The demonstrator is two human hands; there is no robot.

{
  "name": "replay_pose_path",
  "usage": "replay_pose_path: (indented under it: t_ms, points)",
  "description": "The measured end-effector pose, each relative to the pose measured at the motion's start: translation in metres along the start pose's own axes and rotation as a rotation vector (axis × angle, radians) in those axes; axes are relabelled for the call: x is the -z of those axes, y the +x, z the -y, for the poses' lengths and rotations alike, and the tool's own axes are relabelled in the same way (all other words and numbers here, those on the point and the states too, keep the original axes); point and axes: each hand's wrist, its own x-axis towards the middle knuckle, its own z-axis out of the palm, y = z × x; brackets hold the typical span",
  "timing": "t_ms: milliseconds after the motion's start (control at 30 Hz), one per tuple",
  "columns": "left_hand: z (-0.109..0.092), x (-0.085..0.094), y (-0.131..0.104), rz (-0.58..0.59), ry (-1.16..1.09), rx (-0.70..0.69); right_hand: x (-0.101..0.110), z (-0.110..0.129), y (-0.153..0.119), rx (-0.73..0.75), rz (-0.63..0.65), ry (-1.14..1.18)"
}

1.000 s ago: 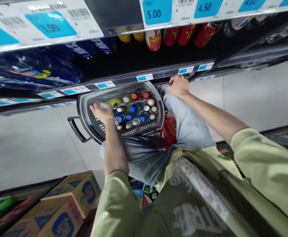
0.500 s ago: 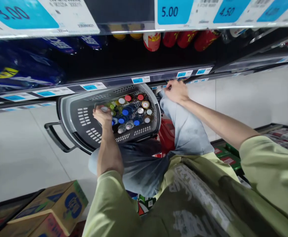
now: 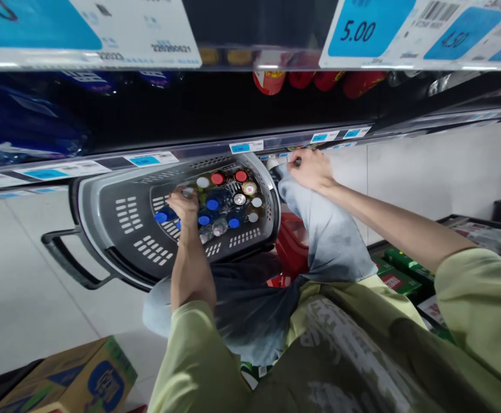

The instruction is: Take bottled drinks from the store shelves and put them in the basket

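Observation:
A grey shopping basket (image 3: pixel 125 252) stands on the floor against the shelf, holding several upright bottles. Their caps are blue, red and white; one is a blue-capped bottle (image 3: pixel 212 204). My left hand (image 3: pixel 183 205) is inside the basket, its fingers closed round the top of a bottle with a pale cap (image 3: pixel 187 193). The body of that bottle is mostly hidden by the hand. My right hand (image 3: pixel 311 167) rests on my right knee, at the edge of the low shelf, with its fingers curled. Nothing can be made out in it.
Dark shelves with price labels (image 3: pixel 246 147) run across the top, bearing large blue packs (image 3: pixel 27 120) and red containers (image 3: pixel 269 81). A red object (image 3: pixel 291 244) is between my legs. Cartons (image 3: pixel 70 378) stand at the lower left, green boxes (image 3: pixel 399 284) at the right.
The view has shifted, and the basket appears further left. My left hand has moved within the basket, and a blue-capped bottle now shows left of it. My right hand stays at the knee.

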Motion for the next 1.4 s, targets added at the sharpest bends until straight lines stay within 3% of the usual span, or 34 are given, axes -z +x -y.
replay_pose_path:
  t_ms: [367,467,533,633,700,800,933,1067,1167,1233,1400]
  points:
    - [-0.018,0.008,-0.013,0.08,0.103,-0.045,0.002,0.011,-0.005,-0.001,0.039,-0.011]
    - [-0.035,0.021,-0.022,0.152,0.15,-0.105,-0.003,0.011,-0.005,-0.001,0.021,-0.007]
    - [-0.05,0.034,-0.033,0.265,0.221,-0.167,-0.007,0.01,-0.004,-0.004,0.003,0.005]
    - [-0.069,0.06,-0.068,0.36,0.262,-0.333,-0.012,0.01,-0.004,0.006,-0.022,0.014]
    - [-0.073,0.077,-0.105,0.287,0.214,-0.433,-0.013,0.012,-0.006,0.016,-0.033,0.01]
    - [-0.065,0.098,-0.177,0.097,0.109,-0.5,-0.013,0.016,-0.012,0.034,-0.037,0.008]
    - [-0.042,0.108,-0.275,-0.186,0.062,-0.391,-0.014,0.022,-0.027,0.11,-0.055,0.01]
    - [-0.038,0.099,-0.347,-0.454,0.091,-0.242,-0.018,0.023,-0.043,0.2,-0.108,-0.001]
    - [-0.046,0.091,-0.379,-0.582,0.178,-0.064,-0.02,0.017,-0.052,0.231,-0.153,-0.009]
    - [-0.048,0.091,-0.389,-0.595,0.225,0.022,-0.02,0.009,-0.055,0.249,-0.171,-0.011]
    - [-0.026,0.111,-0.383,-0.51,0.233,0.183,-0.017,-0.02,-0.053,0.272,-0.221,-0.006]
